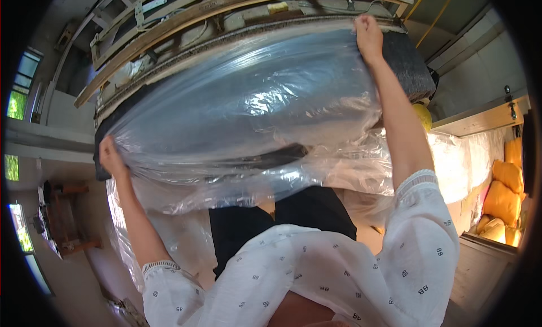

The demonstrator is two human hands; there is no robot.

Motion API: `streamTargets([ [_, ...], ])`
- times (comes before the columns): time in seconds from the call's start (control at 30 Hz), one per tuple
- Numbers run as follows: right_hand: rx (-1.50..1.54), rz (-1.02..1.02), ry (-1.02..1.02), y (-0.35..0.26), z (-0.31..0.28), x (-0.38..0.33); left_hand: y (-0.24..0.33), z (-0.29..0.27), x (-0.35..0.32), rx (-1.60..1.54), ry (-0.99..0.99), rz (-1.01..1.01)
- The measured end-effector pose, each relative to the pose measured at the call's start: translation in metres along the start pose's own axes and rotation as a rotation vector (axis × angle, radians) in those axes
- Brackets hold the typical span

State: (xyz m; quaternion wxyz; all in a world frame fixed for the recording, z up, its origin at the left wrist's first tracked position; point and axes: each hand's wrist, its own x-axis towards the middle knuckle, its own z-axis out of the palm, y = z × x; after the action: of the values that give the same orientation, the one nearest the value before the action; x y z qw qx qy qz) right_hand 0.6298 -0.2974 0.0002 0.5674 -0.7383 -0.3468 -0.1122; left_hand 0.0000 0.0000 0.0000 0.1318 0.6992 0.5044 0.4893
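Observation:
A wide sheet of clear plastic film is stretched between my two hands over a dark, padded-looking surface. My left hand is closed on the film's gathered left side, low and near the dark left end. Higher up, at the far right, my right hand pinches the film's upper corner beside the long bar of the frame. The film is taut and shiny in the middle, and its loose lower part hangs in folds before my legs.
A long wooden-edged frame runs across the far side. More clear film spreads at the right, near a yellow round object. Orange-yellow bundles are stacked at the far right. A brown wooden stand is at the left.

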Motion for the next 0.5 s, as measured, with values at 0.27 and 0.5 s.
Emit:
streamTargets([
  [0.27,-0.219,-0.024,0.092,0.017,0.000,0.014,0.008,0.072,0.074,0.010,-0.104,-0.018],
  [0.5,-0.326,0.072,0.058,0.011,0.002,0.022,0.018,0.100,0.091,-0.038,-0.074,-0.100],
])
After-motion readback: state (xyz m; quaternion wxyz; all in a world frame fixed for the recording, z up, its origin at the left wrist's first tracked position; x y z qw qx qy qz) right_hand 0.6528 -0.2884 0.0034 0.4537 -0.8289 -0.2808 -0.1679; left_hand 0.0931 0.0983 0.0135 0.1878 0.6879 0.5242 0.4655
